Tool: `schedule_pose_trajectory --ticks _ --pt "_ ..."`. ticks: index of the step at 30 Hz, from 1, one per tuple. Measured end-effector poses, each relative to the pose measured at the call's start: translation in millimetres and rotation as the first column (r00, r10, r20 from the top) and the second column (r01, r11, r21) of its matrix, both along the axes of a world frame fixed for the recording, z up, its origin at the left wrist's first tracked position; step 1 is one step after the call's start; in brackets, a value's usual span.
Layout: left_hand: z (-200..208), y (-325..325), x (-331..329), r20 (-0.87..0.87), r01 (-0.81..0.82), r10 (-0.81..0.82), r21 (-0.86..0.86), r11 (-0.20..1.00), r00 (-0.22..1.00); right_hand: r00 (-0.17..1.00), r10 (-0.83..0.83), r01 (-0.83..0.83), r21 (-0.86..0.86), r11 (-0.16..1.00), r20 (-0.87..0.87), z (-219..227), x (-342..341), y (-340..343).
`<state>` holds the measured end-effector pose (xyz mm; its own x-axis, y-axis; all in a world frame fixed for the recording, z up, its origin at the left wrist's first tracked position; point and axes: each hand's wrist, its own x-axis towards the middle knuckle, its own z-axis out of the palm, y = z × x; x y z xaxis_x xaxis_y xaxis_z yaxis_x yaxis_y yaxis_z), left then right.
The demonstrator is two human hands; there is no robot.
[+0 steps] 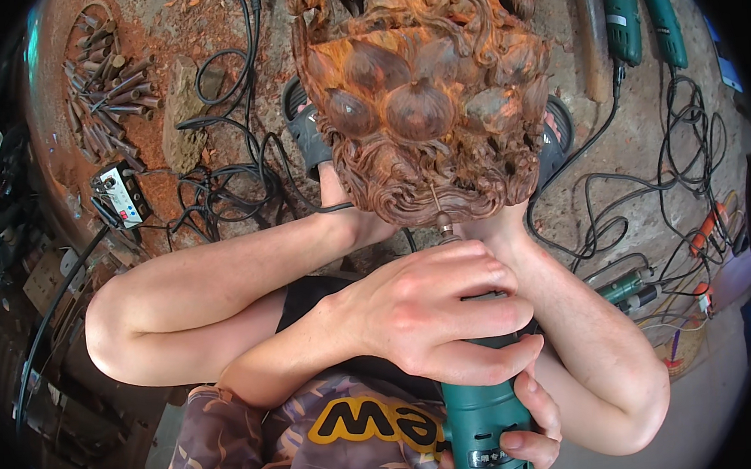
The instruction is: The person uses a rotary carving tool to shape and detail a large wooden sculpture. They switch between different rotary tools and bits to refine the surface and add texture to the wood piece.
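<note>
A brown carved wood piece [420, 111], with rounded bulging shapes and swirling curls, stands between my feet. Both hands are on a green electric carving grinder [481, 409]. My left hand [432, 313] wraps round its front end, fingers curled over it. Lower down, my right hand [537, 422] grips the tool's body, partly hidden behind it. The thin metal bit [439, 205] points away from me and overlaps the carving's near lower edge; whether it touches the wood I cannot tell.
Loose carving bits [113, 96] lie in a heap at far left, near a wood block [183, 117] and a small control box [121, 196]. Black cables [242, 157] tangle over the dusty floor. Two more green grinders [620, 13] lie at far right, with cords [687, 129] trailing nearer.
</note>
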<state>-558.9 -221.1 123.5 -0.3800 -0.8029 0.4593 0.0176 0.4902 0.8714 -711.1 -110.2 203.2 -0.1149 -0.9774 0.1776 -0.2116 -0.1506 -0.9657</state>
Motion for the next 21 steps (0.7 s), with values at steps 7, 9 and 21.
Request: schedule_pose_trajectory --ticks 7,9,21 --pt "1.6 2.3 1.9 0.008 -0.006 0.005 0.030 1.000 1.000 0.902 -0.423 0.430 0.293 0.854 -0.089 30.2 49.1 -34.5" --pt "1.9 2.2 -0.8 -0.004 -0.005 0.005 0.028 1.000 1.000 0.993 -0.116 0.118 0.080 0.990 -0.037 13.8 22.7 -23.5" --pt "4.8 -0.4 -8.4 0.013 0.025 -0.026 0.039 0.999 1.000 0.999 0.046 -0.040 0.231 0.972 -0.021 33.1 -3.5 -10.6"
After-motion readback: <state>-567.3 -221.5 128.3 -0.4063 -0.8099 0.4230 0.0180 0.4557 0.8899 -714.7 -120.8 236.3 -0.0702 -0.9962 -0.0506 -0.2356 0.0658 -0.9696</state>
